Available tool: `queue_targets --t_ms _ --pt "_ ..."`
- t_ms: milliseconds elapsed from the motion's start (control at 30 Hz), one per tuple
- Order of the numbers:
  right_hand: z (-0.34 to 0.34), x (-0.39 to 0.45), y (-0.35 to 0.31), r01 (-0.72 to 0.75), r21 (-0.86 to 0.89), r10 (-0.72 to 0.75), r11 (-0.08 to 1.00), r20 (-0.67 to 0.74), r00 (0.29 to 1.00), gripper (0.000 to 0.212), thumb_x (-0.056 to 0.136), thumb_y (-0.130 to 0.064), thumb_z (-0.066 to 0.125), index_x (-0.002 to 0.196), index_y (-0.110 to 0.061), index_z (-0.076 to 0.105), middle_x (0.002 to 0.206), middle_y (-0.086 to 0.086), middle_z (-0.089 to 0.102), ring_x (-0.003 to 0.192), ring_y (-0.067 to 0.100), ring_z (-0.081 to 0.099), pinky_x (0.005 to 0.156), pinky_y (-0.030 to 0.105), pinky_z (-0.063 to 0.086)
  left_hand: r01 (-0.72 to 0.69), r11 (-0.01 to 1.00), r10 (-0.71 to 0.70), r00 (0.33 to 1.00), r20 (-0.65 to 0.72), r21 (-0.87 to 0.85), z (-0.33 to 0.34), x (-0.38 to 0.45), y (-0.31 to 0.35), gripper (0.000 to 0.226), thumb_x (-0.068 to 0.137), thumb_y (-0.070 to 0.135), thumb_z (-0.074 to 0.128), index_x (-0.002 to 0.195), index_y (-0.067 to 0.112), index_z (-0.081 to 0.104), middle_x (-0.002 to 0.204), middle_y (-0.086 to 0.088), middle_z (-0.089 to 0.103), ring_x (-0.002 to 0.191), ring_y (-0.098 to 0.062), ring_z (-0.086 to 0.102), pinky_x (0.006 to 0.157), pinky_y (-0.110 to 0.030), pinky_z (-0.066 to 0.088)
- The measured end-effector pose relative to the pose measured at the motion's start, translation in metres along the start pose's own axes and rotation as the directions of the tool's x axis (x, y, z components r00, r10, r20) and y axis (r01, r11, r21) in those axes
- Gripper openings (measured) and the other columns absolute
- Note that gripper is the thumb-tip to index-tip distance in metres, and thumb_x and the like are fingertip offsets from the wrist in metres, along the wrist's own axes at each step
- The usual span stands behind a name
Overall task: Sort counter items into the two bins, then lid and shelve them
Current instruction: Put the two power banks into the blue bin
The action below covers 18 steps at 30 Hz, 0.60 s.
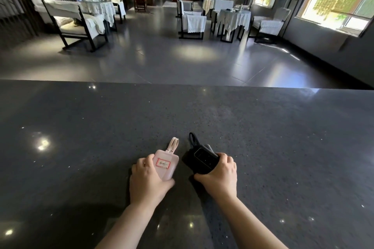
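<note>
Left hand (148, 183): fingers curled around the pink power bank (165, 164), which lies on the dark desk (283, 137).
Right hand (219, 174): fingers holding the black power bank (199, 158), just beside the pink one.

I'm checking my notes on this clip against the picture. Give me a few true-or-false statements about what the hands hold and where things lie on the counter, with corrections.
1. The left hand grips a pink power bank. True.
2. The right hand is free and flat on the counter. False: it grips a black power bank.
3. The pink power bank bears a red-bordered label. True.
4. The two bins stand on the counter beside the hands. False: no bin is in view.
5. Each power bank has a strap loop at its far end. True.
</note>
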State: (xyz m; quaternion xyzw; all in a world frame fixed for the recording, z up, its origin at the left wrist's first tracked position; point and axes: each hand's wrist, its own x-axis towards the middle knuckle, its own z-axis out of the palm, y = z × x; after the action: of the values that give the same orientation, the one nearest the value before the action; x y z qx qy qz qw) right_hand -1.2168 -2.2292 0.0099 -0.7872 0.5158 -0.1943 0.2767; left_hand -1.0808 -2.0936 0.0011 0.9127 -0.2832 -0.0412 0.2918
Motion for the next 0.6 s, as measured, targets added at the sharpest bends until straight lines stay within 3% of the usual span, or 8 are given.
queue_targets --t_ms 333,467,600 --pt "0.002 -0.005 -0.002 0.109 -0.02 -0.107 0.994 0.063 0.992 0.086 0.039 -0.058 0.076 0.114 -0.025 0.05 0.097 -0.013 0.038 0.106 0.011 0.044 0.082 0.023 0.042 0.081 0.996 -0.083 0.996 -0.043 -0.043 -0.018 -0.005 -0.009 0.08 0.039 0.044 0.075 0.114 0.026 0.054 0.104 0.005 0.05 0.1 -0.018 0.046 0.081 -0.028 0.043" --pt "0.001 -0.01 -0.022 0.229 0.004 -0.228 0.973 0.103 0.968 0.087 0.036 -0.06 0.068 0.113 -0.025 0.051 0.097 -0.013 0.038 0.108 0.012 0.043 0.086 0.023 0.04 0.121 0.992 -0.123 0.987 -0.105 -0.028 -0.047 -0.016 -0.014 0.079 0.036 0.046 0.069 0.111 0.027 0.054 0.099 0.007 0.048 0.1 -0.017 0.047 0.084 -0.029 0.045" --pt "0.006 -0.022 -0.059 0.403 0.038 -0.402 0.915 0.188 0.896 0.088 0.032 -0.061 0.056 0.113 -0.027 0.05 0.096 -0.015 0.038 0.107 0.01 0.042 0.082 0.018 0.037 0.217 0.976 -0.214 0.944 -0.251 -0.018 -0.085 -0.041 -0.036 0.082 0.033 0.048 0.066 0.111 0.028 0.054 0.099 0.008 0.049 0.099 -0.017 0.048 0.083 -0.03 0.047"
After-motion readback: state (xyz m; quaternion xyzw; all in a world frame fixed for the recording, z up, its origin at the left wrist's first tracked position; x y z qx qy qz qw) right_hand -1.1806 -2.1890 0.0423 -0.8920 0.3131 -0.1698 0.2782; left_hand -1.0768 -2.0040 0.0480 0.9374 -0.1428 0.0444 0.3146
